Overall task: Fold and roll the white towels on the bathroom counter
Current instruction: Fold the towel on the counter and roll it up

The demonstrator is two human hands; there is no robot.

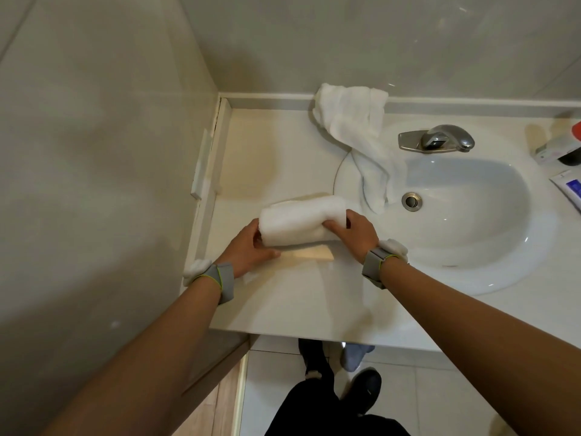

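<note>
A rolled white towel [301, 221] lies on the white bathroom counter [283, 303], left of the sink. My left hand [248, 247] grips its left end and my right hand [352, 234] grips its right end, fingers curled over the roll. A second white towel [355, 127], loose and crumpled, lies at the back of the counter with one end hanging down into the sink basin [471, 221]. Both wrists wear grey bands.
A chrome faucet [440, 140] stands behind the basin, with a drain [412, 201] at its bottom. Toiletries [562, 149] and a tube [569, 187] lie at the right edge. A tiled wall bounds the counter on the left. Below the counter edge are shoes on the floor.
</note>
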